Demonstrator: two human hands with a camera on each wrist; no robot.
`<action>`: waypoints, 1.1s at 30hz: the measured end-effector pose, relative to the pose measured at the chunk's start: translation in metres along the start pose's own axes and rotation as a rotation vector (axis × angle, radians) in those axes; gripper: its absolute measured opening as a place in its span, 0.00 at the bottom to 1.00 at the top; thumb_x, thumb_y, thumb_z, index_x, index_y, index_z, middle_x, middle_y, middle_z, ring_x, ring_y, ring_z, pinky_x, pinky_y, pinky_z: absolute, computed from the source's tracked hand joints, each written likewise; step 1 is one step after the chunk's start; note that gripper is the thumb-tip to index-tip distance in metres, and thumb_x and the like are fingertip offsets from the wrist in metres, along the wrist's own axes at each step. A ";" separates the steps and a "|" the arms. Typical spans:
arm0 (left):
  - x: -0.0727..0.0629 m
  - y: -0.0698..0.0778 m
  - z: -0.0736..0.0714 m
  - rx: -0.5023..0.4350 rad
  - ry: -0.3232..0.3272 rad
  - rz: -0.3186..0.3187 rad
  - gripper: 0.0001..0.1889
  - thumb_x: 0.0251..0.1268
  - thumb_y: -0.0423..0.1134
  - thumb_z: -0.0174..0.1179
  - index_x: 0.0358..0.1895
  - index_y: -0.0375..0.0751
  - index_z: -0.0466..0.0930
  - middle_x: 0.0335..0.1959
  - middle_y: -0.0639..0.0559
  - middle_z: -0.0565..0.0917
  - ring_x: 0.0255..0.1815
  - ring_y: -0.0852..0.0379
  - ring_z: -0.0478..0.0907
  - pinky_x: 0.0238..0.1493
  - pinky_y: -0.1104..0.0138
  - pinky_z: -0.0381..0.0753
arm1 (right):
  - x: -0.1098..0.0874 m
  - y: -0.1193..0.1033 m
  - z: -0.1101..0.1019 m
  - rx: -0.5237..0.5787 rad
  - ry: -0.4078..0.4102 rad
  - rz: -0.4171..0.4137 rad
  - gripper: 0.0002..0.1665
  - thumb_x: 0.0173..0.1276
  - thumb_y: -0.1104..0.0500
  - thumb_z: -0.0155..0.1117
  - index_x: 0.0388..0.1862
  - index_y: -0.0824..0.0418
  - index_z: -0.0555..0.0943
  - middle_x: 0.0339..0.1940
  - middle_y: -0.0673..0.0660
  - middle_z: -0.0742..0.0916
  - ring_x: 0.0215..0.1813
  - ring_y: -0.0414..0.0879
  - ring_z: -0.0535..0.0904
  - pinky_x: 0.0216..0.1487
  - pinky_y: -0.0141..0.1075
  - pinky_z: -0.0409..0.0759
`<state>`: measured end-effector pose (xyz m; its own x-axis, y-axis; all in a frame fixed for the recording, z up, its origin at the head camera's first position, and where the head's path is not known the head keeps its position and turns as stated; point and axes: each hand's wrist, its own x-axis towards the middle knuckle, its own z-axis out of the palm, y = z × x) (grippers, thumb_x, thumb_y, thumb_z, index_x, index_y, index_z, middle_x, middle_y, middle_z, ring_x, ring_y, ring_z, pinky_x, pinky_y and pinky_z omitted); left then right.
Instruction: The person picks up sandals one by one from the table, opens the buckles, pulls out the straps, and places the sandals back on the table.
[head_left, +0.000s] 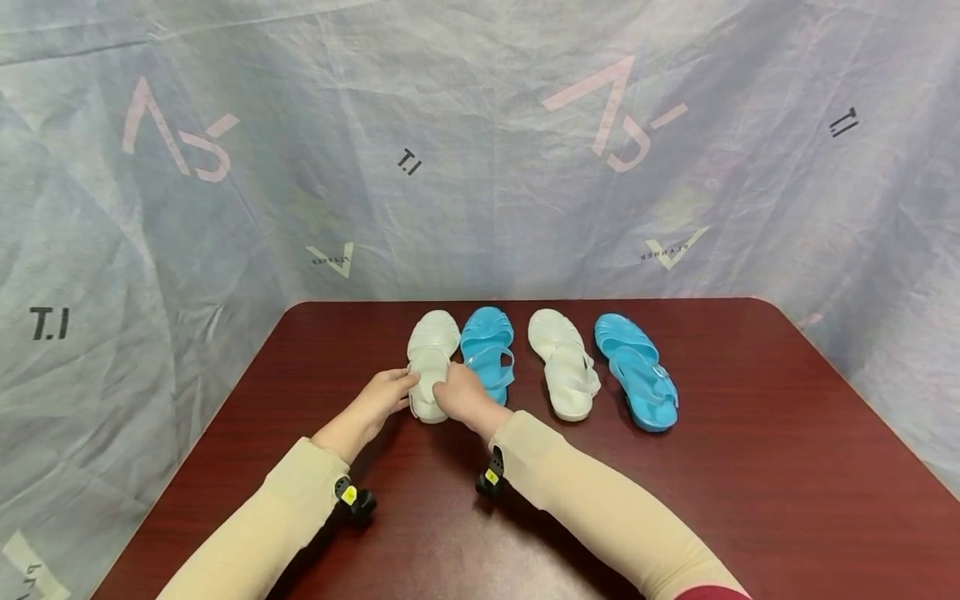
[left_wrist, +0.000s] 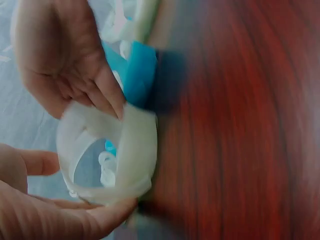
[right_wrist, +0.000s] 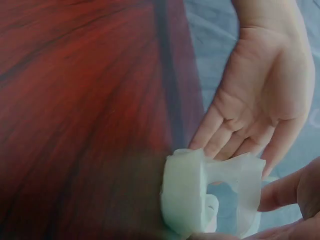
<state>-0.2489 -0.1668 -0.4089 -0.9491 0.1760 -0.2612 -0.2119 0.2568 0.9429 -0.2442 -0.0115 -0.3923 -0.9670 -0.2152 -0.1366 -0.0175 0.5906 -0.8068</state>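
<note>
A white sandal lies on the table at the left end of a row, toe pointing away. My left hand holds it by the left side near the heel strap, thumb at the strap and fingers along the sole's edge. From the other side my right hand holds the same heel, its thumb over the strap and its fingers low beside the sole. The right wrist view shows the heel between both hands. Next to it, a blue sandal is partly hidden by my right hand.
To the right lie another white sandal and another blue sandal, both toes away. The dark red wooden table ends at a grey printed cloth behind. A black wrist camera hangs below each cuff.
</note>
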 end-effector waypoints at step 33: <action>-0.001 -0.014 0.000 0.023 0.024 0.036 0.27 0.77 0.38 0.44 0.70 0.21 0.55 0.69 0.28 0.65 0.70 0.38 0.64 0.69 0.49 0.66 | 0.000 0.011 0.001 0.218 -0.022 0.046 0.28 0.74 0.61 0.53 0.69 0.73 0.66 0.69 0.67 0.72 0.69 0.58 0.69 0.63 0.48 0.75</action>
<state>-0.2446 -0.1701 -0.4216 -0.9613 0.1630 -0.2223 -0.1727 0.2724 0.9466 -0.2436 -0.0063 -0.4016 -0.9596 -0.2107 -0.1864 0.0836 0.4189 -0.9042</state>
